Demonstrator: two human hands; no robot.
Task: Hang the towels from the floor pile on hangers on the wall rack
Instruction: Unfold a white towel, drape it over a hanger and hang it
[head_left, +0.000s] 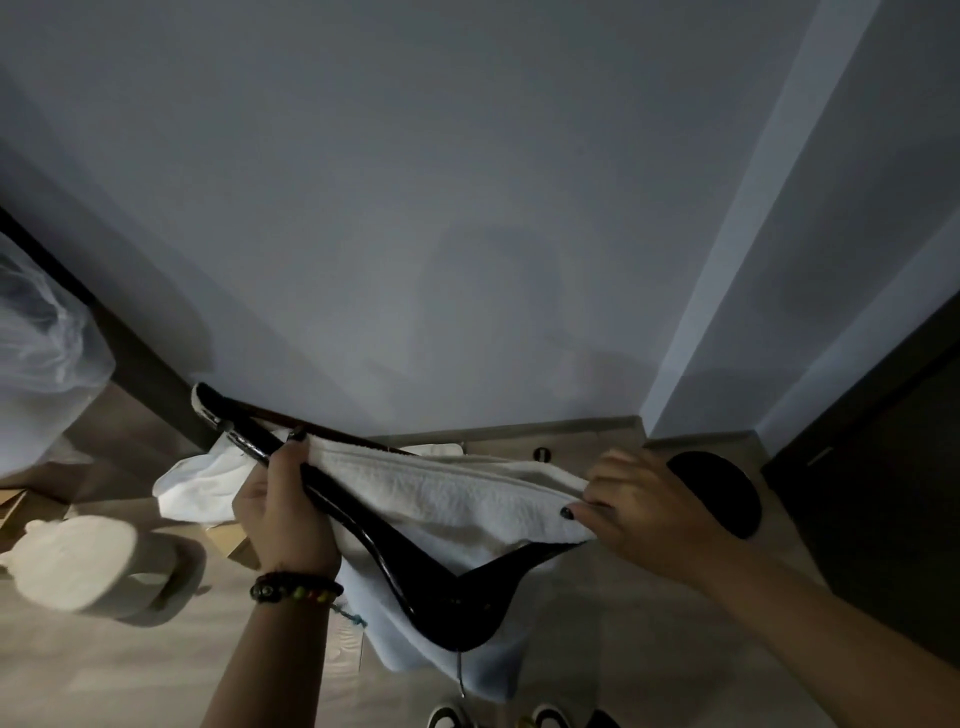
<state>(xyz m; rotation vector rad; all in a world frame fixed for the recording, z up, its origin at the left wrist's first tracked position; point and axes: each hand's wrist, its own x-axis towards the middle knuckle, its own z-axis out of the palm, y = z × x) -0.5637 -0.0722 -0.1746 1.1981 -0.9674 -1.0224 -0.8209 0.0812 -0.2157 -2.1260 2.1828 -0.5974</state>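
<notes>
A glossy black hanger (415, 577) lies almost flat in front of me, its metal hook hanging down toward my feet. A white towel (457, 493) is draped across it, with a pale blue cloth (415, 649) sagging beneath. My left hand (283, 514) grips the hanger's left arm, fingers curled round it and the towel edge. My right hand (639, 504) pinches the towel's right end over the hanger's other arm. More white towel (195, 486) lies on the floor behind my left hand. The wall rack is out of view.
A pale wall fills the upper view, with a corner column at the right. A white stool (88, 566) stands at the lower left. A dark round object (722, 493) sits behind my right hand beside a dark door (883, 467). Clear plastic wrap (41, 353) hangs at left.
</notes>
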